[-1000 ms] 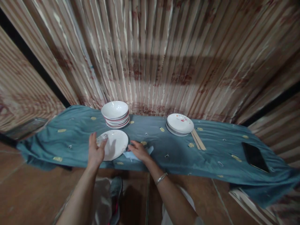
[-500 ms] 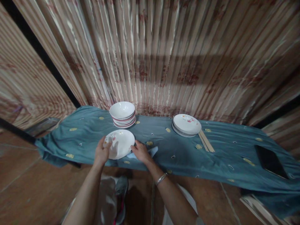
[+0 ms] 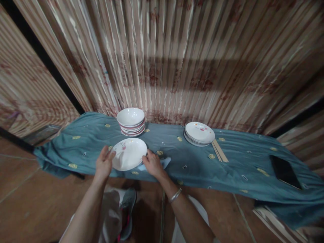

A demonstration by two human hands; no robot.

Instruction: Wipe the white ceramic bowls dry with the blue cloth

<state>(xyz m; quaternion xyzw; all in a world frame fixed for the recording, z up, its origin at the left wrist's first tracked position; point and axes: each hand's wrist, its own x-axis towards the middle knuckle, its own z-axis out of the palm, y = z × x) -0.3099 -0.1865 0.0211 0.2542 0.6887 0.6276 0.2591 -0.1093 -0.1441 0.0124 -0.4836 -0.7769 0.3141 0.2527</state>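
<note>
White, round, glossy ceramic plate w/ pink floral print point(image 3: 129, 155) is btwn the 2 hands, print side up; can't tell if it's fully down on the teal tablecloth w/ yellow motifs point(image 3: 192, 155) or slightly lifted. R hand point(image 3: 153, 163): thumb & fingers pinch the plate's right rim, prob. to steady it. L hand point(image 3: 103, 164): fingers loose & spread, clenched on nothing, thumb tip at or just beside the left rim; contact unclear. 1 hand per side prob. helps hold it level. Crumpled light-blue cloth point(image 3: 165, 163) shows on both sides of the R fingers; can't tell if they grip it too.

Containers: beyond the L fingers, past the plate, upright stack of white ceramic bowls w/ red bands point(image 3: 131, 123), prob. nested to save room; exact no. unclear. Top 1 shows only glare inside. Plate bears just a shadow. Well right of the R fingers: stack of white floral ceramic plates point(image 3: 199, 133), prob. grouped by shape, w/ pale wooden sticks point(image 3: 219, 151) just beside. Farther right: black flat rectangular device point(image 3: 285, 171).
</note>
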